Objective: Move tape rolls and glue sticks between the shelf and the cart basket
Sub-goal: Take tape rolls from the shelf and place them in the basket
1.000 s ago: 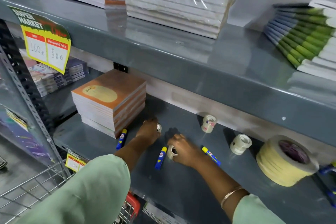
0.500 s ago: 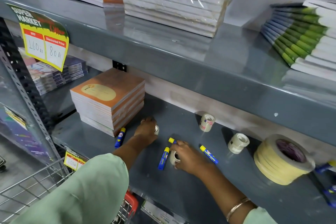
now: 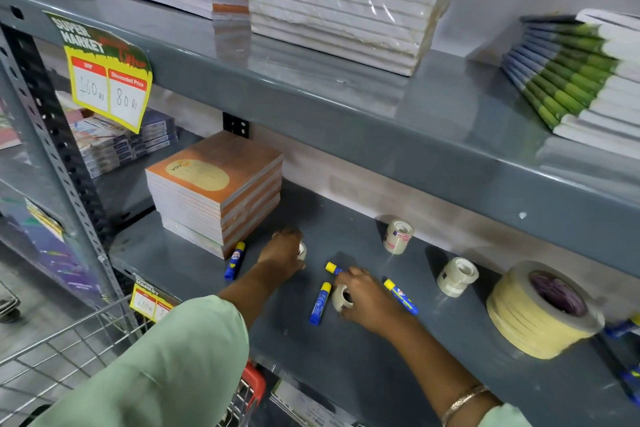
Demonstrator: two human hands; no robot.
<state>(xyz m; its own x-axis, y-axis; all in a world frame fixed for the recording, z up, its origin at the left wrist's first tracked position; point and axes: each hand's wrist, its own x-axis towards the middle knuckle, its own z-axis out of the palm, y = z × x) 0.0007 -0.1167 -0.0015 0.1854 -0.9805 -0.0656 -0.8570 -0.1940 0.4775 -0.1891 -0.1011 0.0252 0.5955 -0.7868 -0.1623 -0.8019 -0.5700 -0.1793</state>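
— Slid back a touch since 0.5 s ago: right hand (image 3: pixel 367 298), curled round small tape roll (image 3: pixel 343 296) on shelf (image 3: pixel 346 357), fingertips by a glue stick (image 3: pixel 331 267).
— Left hand (image 3: pixel 282 255)?
— Closed over another roll (image 3: pixel 302 251) near notebook stack (image 3: pixel 221 191).
— Handling?
— Prob. light, stiff, slick sides. Best pinched thru the core or across the rim. Sticks likely to roll, so grab mid-barrel. Cart basket (image 3: pixel 69 340) low left.
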